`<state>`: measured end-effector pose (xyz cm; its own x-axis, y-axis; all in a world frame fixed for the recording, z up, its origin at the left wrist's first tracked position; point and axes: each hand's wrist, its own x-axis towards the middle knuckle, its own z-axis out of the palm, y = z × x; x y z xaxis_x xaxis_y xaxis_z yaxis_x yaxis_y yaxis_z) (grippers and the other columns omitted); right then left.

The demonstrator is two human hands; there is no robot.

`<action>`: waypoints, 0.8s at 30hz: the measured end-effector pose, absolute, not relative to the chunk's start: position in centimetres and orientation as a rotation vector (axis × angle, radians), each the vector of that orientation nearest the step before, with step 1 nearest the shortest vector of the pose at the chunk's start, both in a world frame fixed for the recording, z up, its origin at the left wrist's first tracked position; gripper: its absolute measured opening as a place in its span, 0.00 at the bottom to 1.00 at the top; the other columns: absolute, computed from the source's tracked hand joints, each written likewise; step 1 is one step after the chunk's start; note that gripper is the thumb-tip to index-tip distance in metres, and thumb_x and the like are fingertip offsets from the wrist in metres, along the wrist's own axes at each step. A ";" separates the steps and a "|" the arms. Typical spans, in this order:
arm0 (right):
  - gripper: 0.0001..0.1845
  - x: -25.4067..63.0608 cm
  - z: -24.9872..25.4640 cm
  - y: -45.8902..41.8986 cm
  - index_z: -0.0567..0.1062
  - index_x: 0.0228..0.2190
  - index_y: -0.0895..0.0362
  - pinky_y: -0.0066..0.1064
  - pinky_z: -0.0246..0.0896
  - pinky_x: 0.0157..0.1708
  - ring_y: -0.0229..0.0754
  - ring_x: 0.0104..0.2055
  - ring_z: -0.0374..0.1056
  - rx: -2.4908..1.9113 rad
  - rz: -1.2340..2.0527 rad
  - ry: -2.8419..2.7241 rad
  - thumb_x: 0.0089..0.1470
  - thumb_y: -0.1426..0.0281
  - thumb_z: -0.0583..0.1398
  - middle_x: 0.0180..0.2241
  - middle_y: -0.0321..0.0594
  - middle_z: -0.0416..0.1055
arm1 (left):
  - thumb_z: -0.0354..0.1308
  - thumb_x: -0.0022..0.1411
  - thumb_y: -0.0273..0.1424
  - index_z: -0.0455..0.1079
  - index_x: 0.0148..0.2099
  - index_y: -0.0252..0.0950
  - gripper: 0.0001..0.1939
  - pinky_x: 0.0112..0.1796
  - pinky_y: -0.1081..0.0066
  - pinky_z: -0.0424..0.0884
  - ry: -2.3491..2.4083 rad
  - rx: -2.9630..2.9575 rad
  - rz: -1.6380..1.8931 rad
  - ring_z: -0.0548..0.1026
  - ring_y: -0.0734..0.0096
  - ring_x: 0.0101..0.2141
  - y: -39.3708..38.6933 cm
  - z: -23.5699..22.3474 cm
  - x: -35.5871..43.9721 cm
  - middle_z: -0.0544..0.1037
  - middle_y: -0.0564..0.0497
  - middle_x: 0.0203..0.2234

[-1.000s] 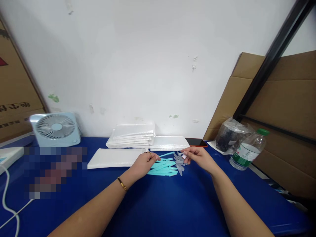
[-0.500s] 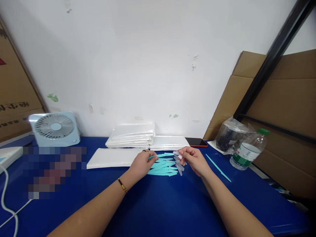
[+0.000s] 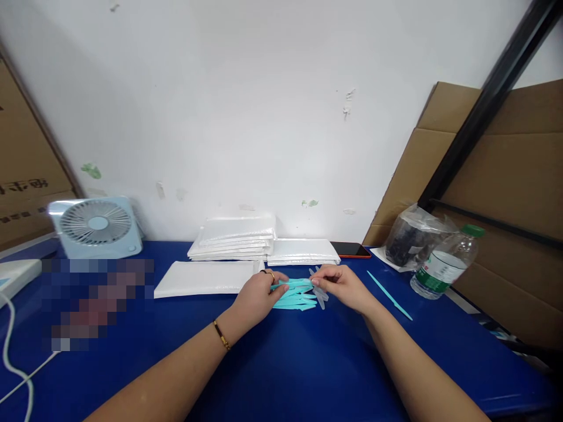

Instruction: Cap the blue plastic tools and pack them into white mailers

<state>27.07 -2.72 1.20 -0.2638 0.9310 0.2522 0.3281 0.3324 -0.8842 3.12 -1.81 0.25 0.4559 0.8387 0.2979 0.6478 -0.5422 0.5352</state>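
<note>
My left hand [image 3: 256,298], wearing a ring and a bracelet, pinches a slim turquoise eyebrow razor [image 3: 299,283] by its left part. At the razor's right end, the closed fingertips of my right hand [image 3: 341,286] grip a small clear cap [image 3: 307,282]. Whether the cap is fully seated on the blade end I cannot tell. Under and in front of the held one lie several more turquoise razors [image 3: 295,302], side by side on the blue table. Several loose clear caps [image 3: 321,298] lie beneath my right hand, partly hidden by it.
White padded mailers [image 3: 233,237] are stacked by the wall, with another mailer [image 3: 202,277] in front. One turquoise razor [image 3: 389,295] lies alone at right. A phone [image 3: 350,250], a water bottle [image 3: 446,266], a bagged dark object [image 3: 407,240] and a small fan [image 3: 97,225] stand around.
My right hand has moved slightly left and down, bringing the clear cap onto or against the razor's end. My left hand has shifted a little right with the razor. The view has tilted slightly.
</note>
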 end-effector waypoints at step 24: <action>0.07 28.4 -2.2 1.7 0.76 0.27 0.54 0.31 0.50 0.36 0.44 0.40 0.63 -1.757 0.091 -2.014 0.47 0.65 0.60 0.33 0.39 0.69 | 0.49 0.61 0.26 0.73 0.41 0.41 0.12 0.39 0.66 0.61 1.248 2.771 0.388 0.75 0.64 0.35 -1.6 -0.5 3.4 0.79 0.49 0.30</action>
<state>28.41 1.68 -2.21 -0.0758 0.9520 0.2965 0.9213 0.1806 -0.3444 3.44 -1.55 -0.51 0.6366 0.7456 0.1973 0.7259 -0.6656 0.1731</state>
